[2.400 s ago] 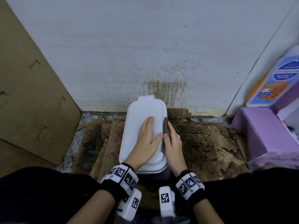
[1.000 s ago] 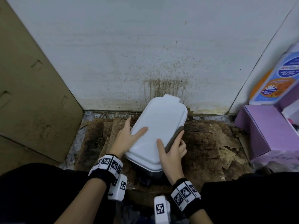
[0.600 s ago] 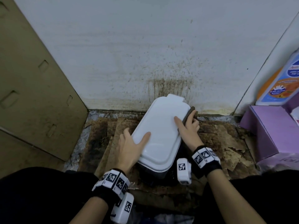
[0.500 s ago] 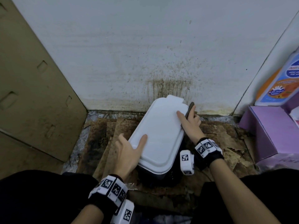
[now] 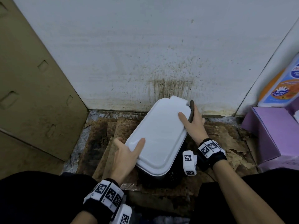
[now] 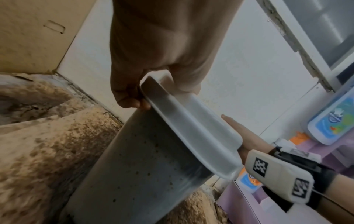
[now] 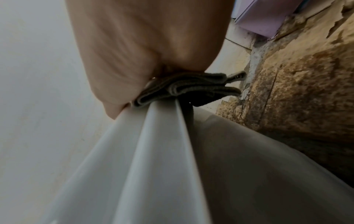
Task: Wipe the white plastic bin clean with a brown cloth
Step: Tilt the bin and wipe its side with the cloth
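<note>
The white plastic bin (image 5: 159, 135) stands tilted on stained cardboard near the wall, its lid closed. My left hand (image 5: 125, 151) grips the lid's near left edge, thumb on top and fingers under the rim (image 6: 132, 98). My right hand (image 5: 193, 125) holds the folded brown cloth (image 5: 191, 110) against the far right edge of the lid, thumb lying on the lid top. In the right wrist view the cloth (image 7: 184, 87) is bunched between my palm and the lid rim (image 7: 153, 136). The bin's speckled side wall (image 6: 145, 174) shows in the left wrist view.
A stained white wall (image 5: 161, 54) rises right behind the bin. A cardboard panel (image 5: 32, 94) leans at the left. A purple box (image 5: 273, 131) and an orange and blue pack (image 5: 283, 88) stand at the right. Torn dirty cardboard (image 5: 226, 143) covers the floor.
My right hand slid the cloth along the lid's right edge from the near end to the far corner. My left hand shifted back to the near left corner. The bin turned slightly.
</note>
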### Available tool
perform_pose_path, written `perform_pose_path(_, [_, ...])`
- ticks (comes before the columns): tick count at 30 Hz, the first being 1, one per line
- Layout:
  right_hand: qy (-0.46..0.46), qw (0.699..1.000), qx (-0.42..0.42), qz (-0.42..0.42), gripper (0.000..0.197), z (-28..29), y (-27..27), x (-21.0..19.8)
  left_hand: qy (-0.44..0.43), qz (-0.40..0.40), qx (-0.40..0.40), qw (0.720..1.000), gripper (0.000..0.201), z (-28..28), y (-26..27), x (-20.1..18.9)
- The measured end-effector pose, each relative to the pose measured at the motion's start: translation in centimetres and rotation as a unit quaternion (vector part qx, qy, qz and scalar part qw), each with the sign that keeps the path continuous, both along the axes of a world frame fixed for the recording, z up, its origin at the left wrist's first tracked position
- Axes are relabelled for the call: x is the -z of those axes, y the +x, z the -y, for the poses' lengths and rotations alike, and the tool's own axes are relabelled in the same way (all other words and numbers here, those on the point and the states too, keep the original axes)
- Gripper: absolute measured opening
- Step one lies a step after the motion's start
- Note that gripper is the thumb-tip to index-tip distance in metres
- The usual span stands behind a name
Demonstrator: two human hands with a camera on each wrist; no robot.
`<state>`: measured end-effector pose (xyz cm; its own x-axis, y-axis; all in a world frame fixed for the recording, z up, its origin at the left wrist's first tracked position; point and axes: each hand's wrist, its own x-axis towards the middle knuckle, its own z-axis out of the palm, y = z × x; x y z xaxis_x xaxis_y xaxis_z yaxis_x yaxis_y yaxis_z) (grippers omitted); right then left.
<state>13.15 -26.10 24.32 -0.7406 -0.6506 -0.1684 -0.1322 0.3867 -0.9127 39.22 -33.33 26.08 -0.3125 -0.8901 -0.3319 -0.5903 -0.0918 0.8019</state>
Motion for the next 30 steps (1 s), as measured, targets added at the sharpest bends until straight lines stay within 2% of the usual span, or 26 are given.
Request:
perform_pose_path(4, [-0.026,0.996,0.087,0.015,0.084,-1.4,2.2,0.1,-0.025,-0.016,0.007,1.000,0.094,2.1,0.2,0.1])
perform_pose_path(9, [-0.029,0.971,0.237,0.012,0.088,-2.3,7.3,-0.2,-0.038,-0.010,0.024,0.999,0.106,5.2,0.4,-0.3])
perform_pose_path(12, [-0.021,0.957,0.289,0.010,0.092,-2.5,9.4,0.9,-0.043,0.027,0.066,0.997,0.092,6.2,0.1,-0.3])
perform_pose_path(14, [-0.022,0.954,0.298,-0.006,0.093,-2.6,10.1,1.7,-0.048,0.035,0.079,0.995,0.077,6.2,-0.2,-0.2])
perform_pose_path(17, [-0.026,0.955,0.294,-0.014,0.093,-2.4,10.0,2.1,-0.052,0.017,0.074,0.996,0.070,5.9,-0.3,0.3])
perform_pose_path(22, [-0.046,0.954,0.295,0.016,0.082,-2.3,8.6,1.8,-0.066,0.002,0.039,0.997,0.072,4.6,-0.4,1.2])
perform_pose_path(27, [-0.058,0.959,0.274,0.045,0.067,-2.7,5.2,1.3,-0.078,0.033,0.026,0.996,0.077,4.0,-0.2,1.8])
perform_pose_path(30, [-0.065,0.971,0.222,0.063,0.071,-3.0,2.4,1.5,-0.084,0.060,0.015,0.995,0.081,3.4,0.1,2.4])
